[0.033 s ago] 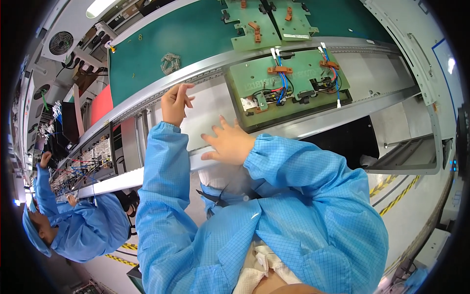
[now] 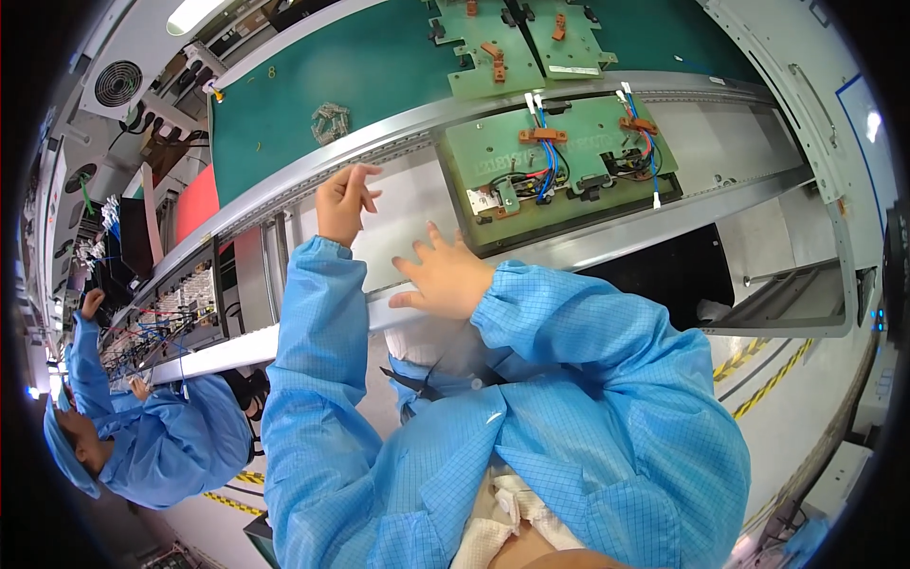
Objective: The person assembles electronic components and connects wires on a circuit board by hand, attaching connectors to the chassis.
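My right hand (image 2: pixel 443 276) is spread wide, fingers apart, over the near rail and the pale strip of the conveyor (image 2: pixel 398 220). Nothing is in it. Up and to its left, my left hand (image 2: pixel 343 204) is raised over the same strip, its fingers loosely bent and partly apart, with no object visible in them. Right of both hands, on the conveyor, a green fixture board (image 2: pixel 502 152) lies in a dark frame. It carries brown clamps (image 2: pixel 542 136), blue, red and black wires (image 2: pixel 548 171) with white connectors, and small black parts. My right fingertips are near its left edge, apart from it.
Beyond the far rail, a green mat (image 2: pixel 379 57) holds a small pile of clear and metallic parts (image 2: pixel 331 123) and more green fixture plates (image 2: pixel 493 57). At far left a co-worker in blue (image 2: pixel 171 436) reaches toward a wired assembly (image 2: pixel 161 327). A black bin (image 2: pixel 678 275) sits below the near rail.
My left hand has shifted very slightly to the right and down, its fingers bent a little differently. The right hand and the fixture board look the same.
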{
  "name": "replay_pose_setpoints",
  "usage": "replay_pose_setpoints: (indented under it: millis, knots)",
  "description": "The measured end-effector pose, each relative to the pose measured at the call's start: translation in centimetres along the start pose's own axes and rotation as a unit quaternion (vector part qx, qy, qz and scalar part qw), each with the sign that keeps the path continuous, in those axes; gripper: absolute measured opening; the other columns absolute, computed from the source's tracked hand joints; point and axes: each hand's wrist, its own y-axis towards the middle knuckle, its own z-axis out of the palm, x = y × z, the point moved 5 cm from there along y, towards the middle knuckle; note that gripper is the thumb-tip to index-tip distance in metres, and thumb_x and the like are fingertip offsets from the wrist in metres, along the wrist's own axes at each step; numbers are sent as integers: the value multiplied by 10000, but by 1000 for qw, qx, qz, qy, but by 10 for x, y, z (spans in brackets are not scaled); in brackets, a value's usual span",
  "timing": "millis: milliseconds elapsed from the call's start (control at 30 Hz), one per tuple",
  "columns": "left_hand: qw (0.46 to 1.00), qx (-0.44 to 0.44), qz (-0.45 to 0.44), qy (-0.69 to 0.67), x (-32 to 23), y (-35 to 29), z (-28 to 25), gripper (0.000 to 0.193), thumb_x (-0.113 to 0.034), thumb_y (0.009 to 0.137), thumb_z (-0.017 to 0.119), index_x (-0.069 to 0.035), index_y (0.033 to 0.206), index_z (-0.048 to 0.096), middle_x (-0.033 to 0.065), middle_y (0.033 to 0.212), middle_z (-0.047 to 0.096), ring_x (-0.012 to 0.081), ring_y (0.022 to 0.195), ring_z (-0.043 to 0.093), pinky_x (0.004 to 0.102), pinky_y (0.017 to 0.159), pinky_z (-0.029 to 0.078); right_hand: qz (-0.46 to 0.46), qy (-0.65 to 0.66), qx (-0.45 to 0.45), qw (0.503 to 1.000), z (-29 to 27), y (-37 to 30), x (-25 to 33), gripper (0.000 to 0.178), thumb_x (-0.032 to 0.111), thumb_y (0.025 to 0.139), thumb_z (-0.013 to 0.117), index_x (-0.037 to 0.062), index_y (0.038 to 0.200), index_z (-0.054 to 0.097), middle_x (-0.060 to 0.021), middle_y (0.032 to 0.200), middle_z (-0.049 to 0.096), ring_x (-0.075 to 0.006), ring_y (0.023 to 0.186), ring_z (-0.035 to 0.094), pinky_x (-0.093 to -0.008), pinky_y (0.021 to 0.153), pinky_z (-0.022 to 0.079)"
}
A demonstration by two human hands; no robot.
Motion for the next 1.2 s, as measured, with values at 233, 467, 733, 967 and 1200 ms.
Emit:
replay_pose_setpoints:
  millis: [233, 467, 733, 967, 1200]
  knots:
    - [987, 133, -24, 91, 8, -10, 31, 335, -249, 957, 451, 11, 901, 655, 7, 572, 520, 61, 472, 477, 269, 661, 518, 80, 10, -34, 996, -1, 1, -13, 668, 599, 891, 326, 58, 1256, 465, -275, 1269, 429, -523, 1257, 271, -597, 982, 305]
    - [966, 200, -68, 153, 3, -16, 44, 299, -235, 943, 471, -25, 877, 673, -13, 574, 499, 51, 484, 439, 232, 544, 443, 120, 12, -81, 989, -8, -25, -60, 601, 531, 900, 385, 12, 1168, 528, -282, 1115, 526, -502, 1147, 406, -507, 1031, 289]
    - [943, 265, 13, 200, -13, -32, 56, 218, -175, 919, 505, -33, 900, 669, 6, 566, 485, 66, 503, 440, 223, 483, 365, 173, 10, -169, 970, -34, -79, -146, 376, 343, 899, 477, 25, 1085, 555, -227, 978, 583, -407, 946, 538, -459, 845, 426]
    - [960, 164, 166, 157, -39, -42, 51, 125, -67, 900, 477, -13, 822, 559, 47, 607, 512, 102, 509, 480, 245, 495, 385, 313, 60, -203, 926, -44, -138, -241, 329, 291, 890, 481, 15, 1052, 557, -213, 1054, 592, -387, 968, 551, -461, 825, 437]
    - [865, 375, 89, 320, -15, -49, 53, 72, -79, 825, 584, -27, 786, 556, 105, 652, 569, 223, 561, 556, 307, 538, 429, 406, 53, -187, 893, -59, -184, -323, 462, 379, 869, 494, -12, 1109, 553, -225, 1130, 563, -374, 1061, 518, -424, 906, 406]
